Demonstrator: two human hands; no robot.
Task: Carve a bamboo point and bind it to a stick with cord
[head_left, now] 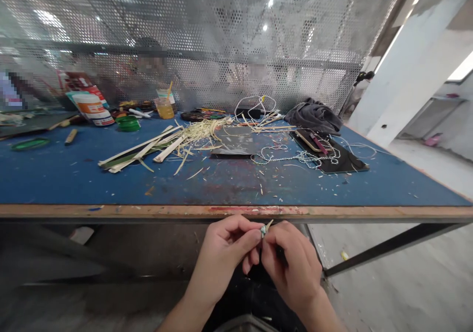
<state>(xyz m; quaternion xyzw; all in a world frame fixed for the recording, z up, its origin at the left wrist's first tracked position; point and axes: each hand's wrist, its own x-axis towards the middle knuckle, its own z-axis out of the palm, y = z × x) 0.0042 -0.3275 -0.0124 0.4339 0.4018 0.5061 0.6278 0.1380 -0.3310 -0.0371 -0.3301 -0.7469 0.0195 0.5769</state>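
Note:
Just below the table's front edge, my left hand (227,248) and my right hand (293,260) meet with their fingertips almost touching. A small bit of green-and-white twisted cord (263,230) is pinched between the thumb and forefinger of the left. Beside it a pale, pointed sliver (269,224), seemingly bamboo, sticks up from the pinched fingers of the right. Fingers hide most of both pieces, so I cannot tell how they are joined. More cord of the same look (273,157) lies loosely coiled on the table.
On the blue table (177,186) lie split bamboo strips (144,149), a pile of shavings (201,130), a dark flat plate (236,142), a black folder (343,159) and a grey cloth (314,115). Tubs (92,109) and a yellow cup (164,108) stand behind, before a perforated metal screen (221,41).

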